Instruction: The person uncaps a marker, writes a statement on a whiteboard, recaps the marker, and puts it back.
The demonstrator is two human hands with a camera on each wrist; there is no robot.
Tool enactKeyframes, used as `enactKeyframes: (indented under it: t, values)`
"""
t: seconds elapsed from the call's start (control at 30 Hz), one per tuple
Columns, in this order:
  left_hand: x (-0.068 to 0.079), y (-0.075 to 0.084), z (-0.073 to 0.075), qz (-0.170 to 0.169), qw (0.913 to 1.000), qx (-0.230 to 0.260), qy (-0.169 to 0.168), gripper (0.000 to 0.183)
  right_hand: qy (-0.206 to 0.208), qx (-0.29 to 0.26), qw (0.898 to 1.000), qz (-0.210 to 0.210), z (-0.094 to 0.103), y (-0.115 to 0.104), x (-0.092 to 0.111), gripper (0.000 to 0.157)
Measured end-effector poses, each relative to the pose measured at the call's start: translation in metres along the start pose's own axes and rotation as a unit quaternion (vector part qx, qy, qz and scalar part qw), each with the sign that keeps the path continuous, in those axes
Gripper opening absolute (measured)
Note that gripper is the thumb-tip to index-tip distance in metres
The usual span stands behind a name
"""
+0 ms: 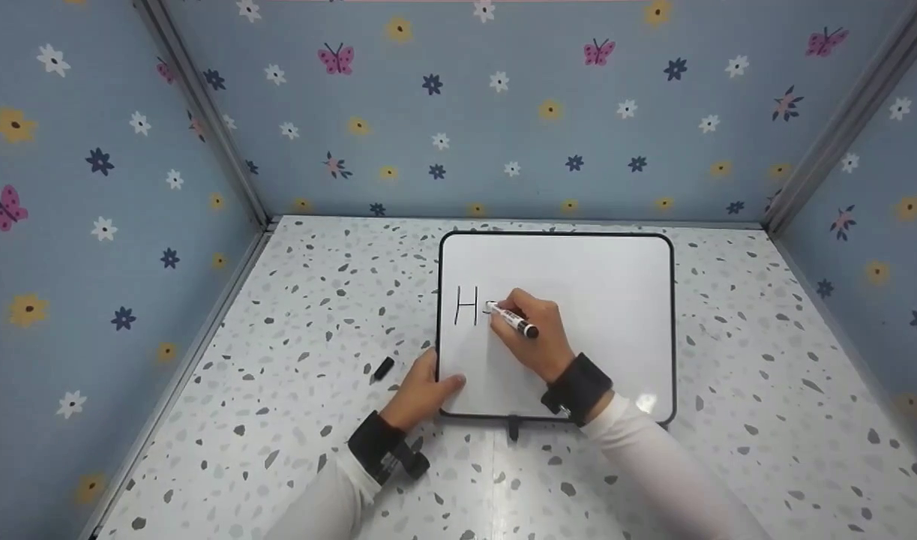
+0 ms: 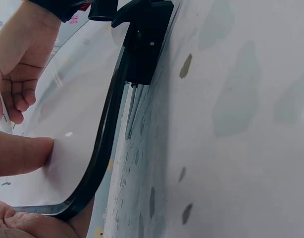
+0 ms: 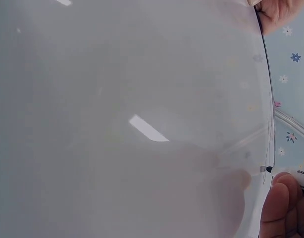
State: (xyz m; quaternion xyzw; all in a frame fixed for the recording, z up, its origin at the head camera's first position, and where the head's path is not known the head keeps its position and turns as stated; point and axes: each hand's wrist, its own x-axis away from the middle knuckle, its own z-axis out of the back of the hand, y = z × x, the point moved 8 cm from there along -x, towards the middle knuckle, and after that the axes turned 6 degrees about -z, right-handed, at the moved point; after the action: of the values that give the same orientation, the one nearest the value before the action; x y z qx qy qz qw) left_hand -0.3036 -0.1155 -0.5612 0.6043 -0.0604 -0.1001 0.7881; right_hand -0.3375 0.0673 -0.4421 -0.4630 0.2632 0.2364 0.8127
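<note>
A white dry-erase board point(image 1: 578, 277) with a black frame carries a black letter H point(image 1: 466, 305) and a short curved stroke beside it. My right hand point(image 1: 542, 334) pinches a white marker with a black end point(image 1: 519, 324), its tip at that stroke. In the right wrist view the dark tip of the marker point(image 3: 269, 169) meets the board's surface. My left hand point(image 1: 419, 391) grips the board's lower left edge. The left thumb point(image 2: 23, 154) presses on the front, while the other fingers are behind the frame, partly hidden.
Left of the board, a black marker cap point(image 1: 383, 368) lies on the speckled tabletop point(image 1: 316, 300). A black clip-like piece point(image 1: 513, 427) sits at the board's bottom edge. Blue flowered panels point(image 1: 473, 112) stand behind and at both sides.
</note>
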Motion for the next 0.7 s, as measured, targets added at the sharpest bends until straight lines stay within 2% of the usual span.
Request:
enactKeyframes:
  t: [0.3,0.7]
  values:
    - [-0.001,-0.002,0.001,0.005,1.0000,-0.005,0.001,0.055,-0.018,0.002,1.000,0.000,-0.004,-0.002,0.005,0.011]
    - [-0.001,0.000,0.000,0.002,1.0000,-0.006,0.000,0.055,-0.021,0.015,1.000,0.014,-0.004,-0.006,0.012,0.011]
